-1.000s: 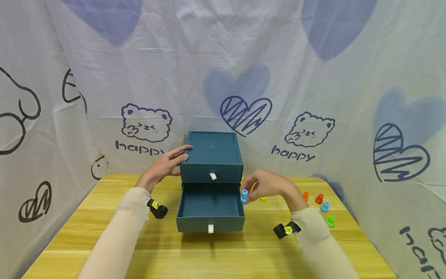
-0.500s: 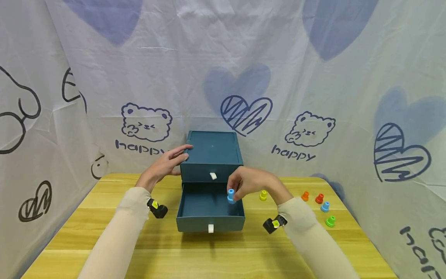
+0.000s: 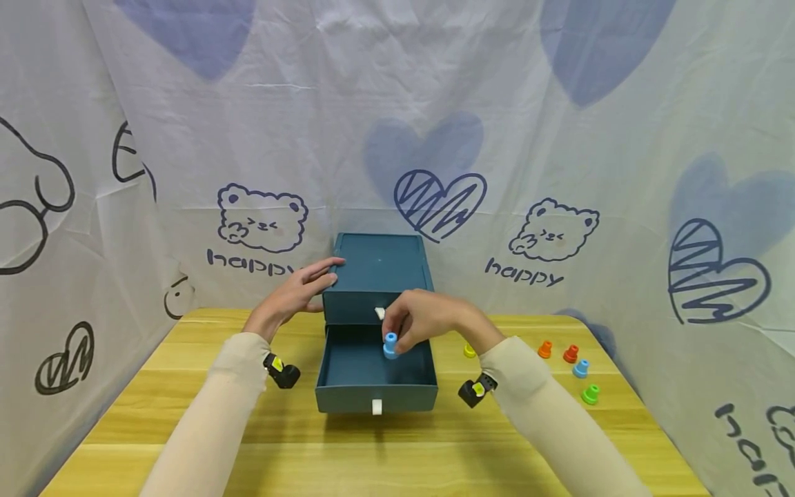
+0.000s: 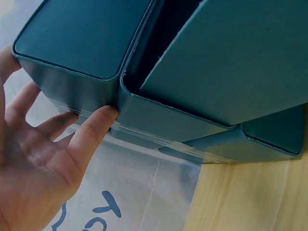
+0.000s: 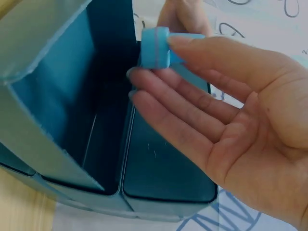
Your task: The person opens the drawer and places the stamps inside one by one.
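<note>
A dark teal two-drawer box point(image 3: 380, 266) stands on the wooden table, its lower drawer point(image 3: 354, 366) pulled out. My left hand point(image 3: 295, 293) rests against the box's upper left side; in the left wrist view its fingers point(image 4: 91, 130) are spread and touch the side wall. Over the open drawer, my right hand point(image 3: 425, 317) pinches a light blue peg-shaped piece point(image 3: 390, 345) with a wide round base. The right wrist view shows this blue piece point(image 5: 156, 47) between thumb and fingers, the other fingers loosely extended. No piece shows on the visible part of the drawer floor.
A yellow piece point(image 3: 469, 351) lies right of the box, partly hidden by my right arm. Farther right are an orange piece point(image 3: 545, 349), a red piece point(image 3: 571, 353), another blue piece point(image 3: 581, 368) and a green piece point(image 3: 591, 395). A printed cloth point(image 3: 348, 138) hangs behind.
My right hand has carried the blue piece leftward from the drawer's right edge to above the drawer's inside. The left hand has stayed at the box.
</note>
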A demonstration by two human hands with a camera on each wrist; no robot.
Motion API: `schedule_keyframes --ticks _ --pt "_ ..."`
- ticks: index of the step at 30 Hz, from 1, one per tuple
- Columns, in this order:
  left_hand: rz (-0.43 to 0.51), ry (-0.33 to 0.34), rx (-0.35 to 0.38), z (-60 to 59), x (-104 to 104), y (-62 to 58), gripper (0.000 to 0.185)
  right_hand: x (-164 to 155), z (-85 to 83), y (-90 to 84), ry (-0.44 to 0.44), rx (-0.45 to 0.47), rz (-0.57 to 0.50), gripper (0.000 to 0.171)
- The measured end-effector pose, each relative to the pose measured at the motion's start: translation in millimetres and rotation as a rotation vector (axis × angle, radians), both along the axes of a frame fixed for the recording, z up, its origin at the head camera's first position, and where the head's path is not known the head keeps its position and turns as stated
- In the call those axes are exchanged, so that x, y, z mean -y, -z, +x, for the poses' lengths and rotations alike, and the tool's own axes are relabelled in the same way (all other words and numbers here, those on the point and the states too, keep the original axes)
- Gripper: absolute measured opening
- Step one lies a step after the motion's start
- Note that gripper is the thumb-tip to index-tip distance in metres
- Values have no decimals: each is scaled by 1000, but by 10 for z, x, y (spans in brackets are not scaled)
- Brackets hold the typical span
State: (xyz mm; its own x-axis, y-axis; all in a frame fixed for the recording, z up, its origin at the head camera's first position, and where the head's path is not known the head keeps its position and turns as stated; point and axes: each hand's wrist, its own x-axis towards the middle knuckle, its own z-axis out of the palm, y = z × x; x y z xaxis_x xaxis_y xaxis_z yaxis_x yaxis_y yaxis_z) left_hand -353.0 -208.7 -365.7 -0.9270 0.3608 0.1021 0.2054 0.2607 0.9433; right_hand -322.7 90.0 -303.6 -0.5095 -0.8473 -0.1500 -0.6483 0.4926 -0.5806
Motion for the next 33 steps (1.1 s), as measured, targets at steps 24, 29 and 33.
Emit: schedule_keyframes --ticks 24,29,33 --pt "-4 7 -8 10 -2 -1 56 463 -28 147 -139 -33 24 14" --pt "1 9 -2 12 4 -1 56 518 -17 176 -133 -44 40 14" --pt "4 9 2 13 6 -1 56 554 -3 222 -116 -54 54 14"
